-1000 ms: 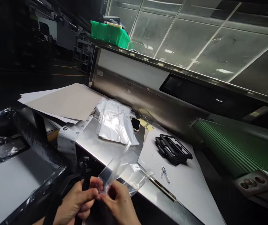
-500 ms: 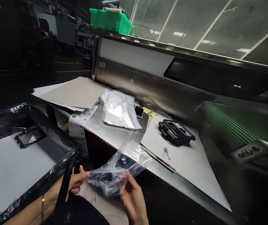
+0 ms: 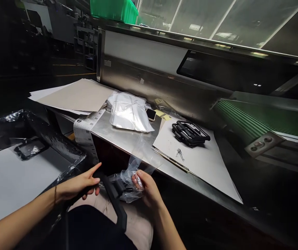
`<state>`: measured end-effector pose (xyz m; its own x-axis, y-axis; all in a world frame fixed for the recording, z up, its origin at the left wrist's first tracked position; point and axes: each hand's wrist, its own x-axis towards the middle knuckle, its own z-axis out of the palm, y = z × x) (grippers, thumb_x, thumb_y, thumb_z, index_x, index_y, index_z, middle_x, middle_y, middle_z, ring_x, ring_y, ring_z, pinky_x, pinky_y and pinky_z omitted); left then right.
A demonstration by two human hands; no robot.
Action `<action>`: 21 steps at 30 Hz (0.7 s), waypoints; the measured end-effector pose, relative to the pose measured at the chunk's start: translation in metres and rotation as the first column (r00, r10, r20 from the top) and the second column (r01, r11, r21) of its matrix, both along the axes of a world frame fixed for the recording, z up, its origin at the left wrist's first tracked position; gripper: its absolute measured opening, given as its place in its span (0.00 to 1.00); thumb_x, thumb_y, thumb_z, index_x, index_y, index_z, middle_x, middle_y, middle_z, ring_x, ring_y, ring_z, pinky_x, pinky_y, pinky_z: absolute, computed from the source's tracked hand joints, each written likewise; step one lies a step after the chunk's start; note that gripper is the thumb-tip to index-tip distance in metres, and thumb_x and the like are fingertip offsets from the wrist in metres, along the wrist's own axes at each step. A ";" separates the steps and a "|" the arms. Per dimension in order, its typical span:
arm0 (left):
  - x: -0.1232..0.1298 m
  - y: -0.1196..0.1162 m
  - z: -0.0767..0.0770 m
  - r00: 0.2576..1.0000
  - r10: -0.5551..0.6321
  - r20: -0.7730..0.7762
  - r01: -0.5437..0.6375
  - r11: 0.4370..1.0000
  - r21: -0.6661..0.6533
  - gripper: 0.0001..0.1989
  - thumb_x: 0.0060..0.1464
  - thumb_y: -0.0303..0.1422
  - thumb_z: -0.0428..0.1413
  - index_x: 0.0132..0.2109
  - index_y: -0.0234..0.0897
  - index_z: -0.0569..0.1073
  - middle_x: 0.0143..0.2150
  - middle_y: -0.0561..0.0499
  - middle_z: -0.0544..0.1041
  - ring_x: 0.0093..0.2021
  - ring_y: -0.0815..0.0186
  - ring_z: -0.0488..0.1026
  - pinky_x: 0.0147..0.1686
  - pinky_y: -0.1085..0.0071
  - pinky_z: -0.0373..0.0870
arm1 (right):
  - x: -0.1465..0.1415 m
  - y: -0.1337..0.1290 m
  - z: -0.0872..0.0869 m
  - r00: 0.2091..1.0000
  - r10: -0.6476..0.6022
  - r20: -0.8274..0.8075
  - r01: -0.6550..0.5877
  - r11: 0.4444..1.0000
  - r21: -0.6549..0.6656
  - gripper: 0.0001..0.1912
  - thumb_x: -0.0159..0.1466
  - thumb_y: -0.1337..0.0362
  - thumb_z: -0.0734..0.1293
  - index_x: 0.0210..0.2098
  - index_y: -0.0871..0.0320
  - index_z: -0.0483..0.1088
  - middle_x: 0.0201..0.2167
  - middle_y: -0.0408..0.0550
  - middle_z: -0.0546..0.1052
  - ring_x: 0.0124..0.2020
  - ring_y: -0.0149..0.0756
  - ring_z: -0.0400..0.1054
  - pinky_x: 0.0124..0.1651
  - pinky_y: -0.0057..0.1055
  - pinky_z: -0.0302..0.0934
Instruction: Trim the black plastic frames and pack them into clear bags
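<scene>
A black plastic frame hangs over my lap, its far end at the mouth of a clear plastic bag. My left hand grips the frame's left side, with the index finger stretched forward. My right hand is closed on the bag, pinching the crumpled film between thumb and fingers. The bag partly covers the frame, and its far end rests over the bench edge. On a white sheet lie a stack of similar black frames and a small pair of nail clippers.
A stack of clear bags and a phone lie on the metal bench. Cardboard sheets sit at its left end. A bag-lined bin holds another frame at left. A green conveyor stands right.
My left hand has let go of the bag's edge and holds the black frame, which has swung right over my lap. My right hand has gathered the bag's film. The camera view has shifted.
</scene>
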<state>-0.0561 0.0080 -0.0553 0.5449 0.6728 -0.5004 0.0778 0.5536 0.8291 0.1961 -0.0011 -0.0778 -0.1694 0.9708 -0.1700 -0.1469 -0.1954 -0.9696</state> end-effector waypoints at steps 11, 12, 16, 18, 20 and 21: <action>0.037 -0.021 -0.029 0.973 -0.058 -0.224 0.060 0.998 0.006 0.10 0.57 0.35 0.47 0.32 0.32 0.65 0.21 0.59 0.62 0.16 0.78 0.57 0.14 0.80 0.54 | 0.005 -0.049 0.011 0.684 -0.077 0.725 -0.215 0.929 0.301 0.07 0.60 0.64 0.61 0.36 0.60 0.66 0.34 0.44 0.67 0.33 0.32 0.62 0.37 0.35 0.59; 0.033 -0.025 -0.027 0.970 -0.046 -0.238 0.048 0.999 0.003 0.10 0.57 0.35 0.47 0.32 0.33 0.65 0.21 0.59 0.62 0.17 0.78 0.57 0.14 0.80 0.53 | 0.008 -0.059 0.005 0.628 -0.162 0.761 -0.170 0.926 0.337 0.06 0.60 0.67 0.59 0.36 0.60 0.65 0.35 0.46 0.66 0.35 0.34 0.61 0.38 0.38 0.58; 0.023 -0.026 -0.020 0.962 -0.056 -0.267 0.054 0.998 -0.017 0.10 0.55 0.38 0.49 0.32 0.34 0.63 0.20 0.60 0.63 0.17 0.77 0.58 0.15 0.80 0.53 | 0.010 -0.095 -0.019 0.495 -0.322 0.807 -0.121 0.894 0.431 0.10 0.59 0.73 0.54 0.37 0.61 0.63 0.35 0.53 0.65 0.35 0.39 0.61 0.35 0.39 0.59; 0.019 -0.020 -0.017 0.957 -0.119 -0.264 0.111 0.993 -0.046 0.13 0.51 0.41 0.51 0.35 0.35 0.63 0.18 0.60 0.66 0.16 0.76 0.60 0.15 0.79 0.54 | -0.001 -0.108 -0.024 0.508 -0.299 0.808 -0.188 0.877 0.443 0.11 0.59 0.74 0.53 0.38 0.59 0.62 0.29 0.49 0.66 0.29 0.34 0.63 0.29 0.31 0.60; 0.014 -0.013 -0.017 0.945 -0.198 -0.260 0.183 0.980 -0.080 0.18 0.49 0.47 0.50 0.38 0.35 0.64 0.17 0.58 0.69 0.14 0.75 0.61 0.15 0.78 0.54 | -0.018 -0.116 -0.028 0.510 -0.275 0.815 -0.261 0.854 0.451 0.12 0.58 0.75 0.53 0.36 0.56 0.63 0.26 0.46 0.66 0.25 0.32 0.63 0.25 0.27 0.59; 0.010 -0.010 -0.018 0.935 -0.234 -0.266 0.215 0.972 -0.096 0.20 0.49 0.49 0.48 0.38 0.35 0.65 0.16 0.56 0.71 0.13 0.74 0.62 0.14 0.78 0.53 | -0.026 -0.118 -0.030 0.500 -0.273 0.822 -0.289 0.842 0.455 0.12 0.57 0.75 0.54 0.34 0.56 0.63 0.25 0.45 0.67 0.25 0.33 0.63 0.25 0.28 0.58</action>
<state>-0.0459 -0.0019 -0.0730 0.5138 0.5101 -0.6897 0.4249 0.5471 0.7212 0.1701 -0.1191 -0.1074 -0.2268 0.9427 0.2447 0.7746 0.3269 -0.5415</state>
